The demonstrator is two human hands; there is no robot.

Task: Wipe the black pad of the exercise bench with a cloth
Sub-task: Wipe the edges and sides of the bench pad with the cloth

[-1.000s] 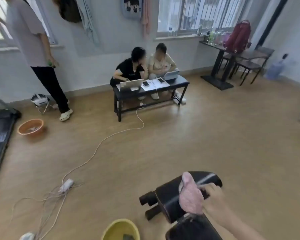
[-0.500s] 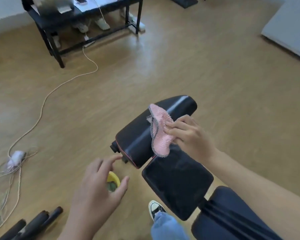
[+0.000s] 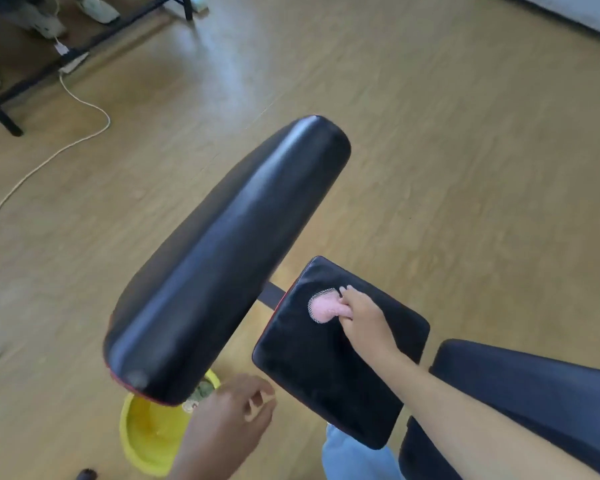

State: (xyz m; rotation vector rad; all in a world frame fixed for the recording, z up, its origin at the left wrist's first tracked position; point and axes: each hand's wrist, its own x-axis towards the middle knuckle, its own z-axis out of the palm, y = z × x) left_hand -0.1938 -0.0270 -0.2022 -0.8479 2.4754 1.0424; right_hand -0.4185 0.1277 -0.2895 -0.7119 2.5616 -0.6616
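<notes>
The exercise bench has a long, raised black back pad [image 3: 229, 258] running from lower left to upper middle, a smaller square black seat pad [image 3: 333, 372] below it, and a third black pad [image 3: 534, 393] at the right edge. My right hand [image 3: 364, 320] presses a pink cloth [image 3: 324, 306] with a mesh edge onto the upper part of the square seat pad. My left hand [image 3: 226, 427] hovers at the bottom centre, fingers loosely apart and holding nothing, just over the yellow basin.
A yellow basin [image 3: 146, 434] sits on the wooden floor under the low end of the long pad. A white cable [image 3: 49, 157] snakes across the floor at left. A black table frame [image 3: 0, 116] and people's shoes are at top left. My jeans leg [image 3: 354, 455] shows at the bottom.
My head tilted down and closer to the bench. My right hand moved the pink cloth from the long raised pad down onto the square seat pad. My left hand came into view.
</notes>
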